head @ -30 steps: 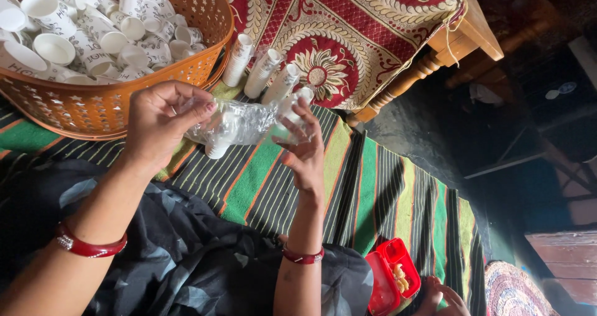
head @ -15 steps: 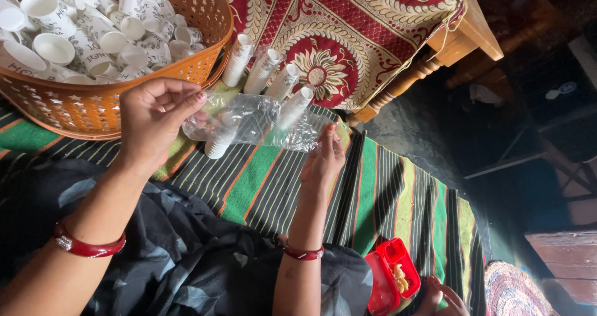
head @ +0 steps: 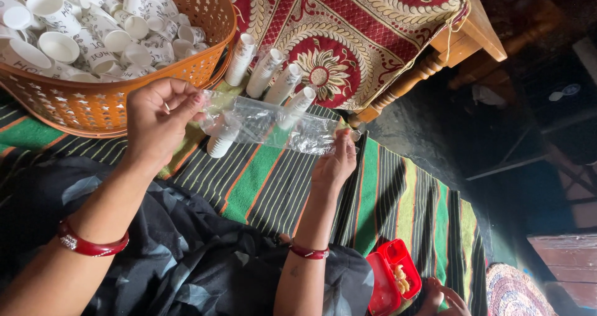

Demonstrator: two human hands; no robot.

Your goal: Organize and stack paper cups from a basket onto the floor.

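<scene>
- The left hand (head: 155,120) pinched one end of a clear plastic bag (head: 273,126) between thumb and fingers, just in front of the orange basket (head: 112,101).
- The right hand (head: 336,167) gripped the bag's other end, so the bag hung stretched between both hands above the striped mat (head: 261,179).
- A second before, the hands had been close together with the bag bunched up; by this moment they had drawn apart and the bag was pulled out long and nearly flat.
- A short stack of white cups (head: 221,143) sat at the bag's left end, apparently inside it, though the crinkled plastic made that hard to confirm.
- Judging by this, the bag had been opened out or straightened around the stack, rather than closed.
- Four more cup stacks (head: 267,73) leaned against the patterned cloth (head: 348,36) behind the bag, untouched.
- Loose cups (head: 81,23) filled the basket.
- A red box (head: 392,278) lay open near another person's hand (head: 441,297) at the lower edge.
</scene>
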